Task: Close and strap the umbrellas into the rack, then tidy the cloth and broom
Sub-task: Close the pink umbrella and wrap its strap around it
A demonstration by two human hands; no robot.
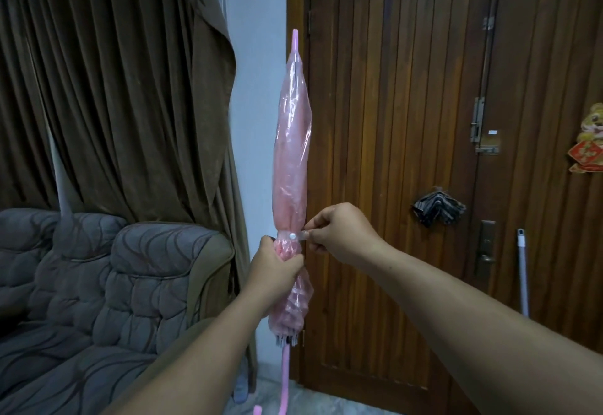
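Note:
A closed pink see-through umbrella [291, 140] stands upright in front of me, tip up, its pink handle reaching down out of view. My left hand [275, 271] grips the folded canopy just below the strap. A clear strap with a white snap [292, 236] wraps the canopy. My right hand [339, 230] pinches the strap's free end at the umbrella's right side. A striped cloth [437, 208] hangs on the wooden door. A grey broom handle [522, 271] leans against the door at the right. No rack is in view.
A brown wooden door [391, 121] fills the right half, with a latch [478, 121] and a red paper ornament [589, 140]. A grey padded sofa [107, 284] sits at the lower left under brown curtains [114, 88]. Pale floor tiles show below.

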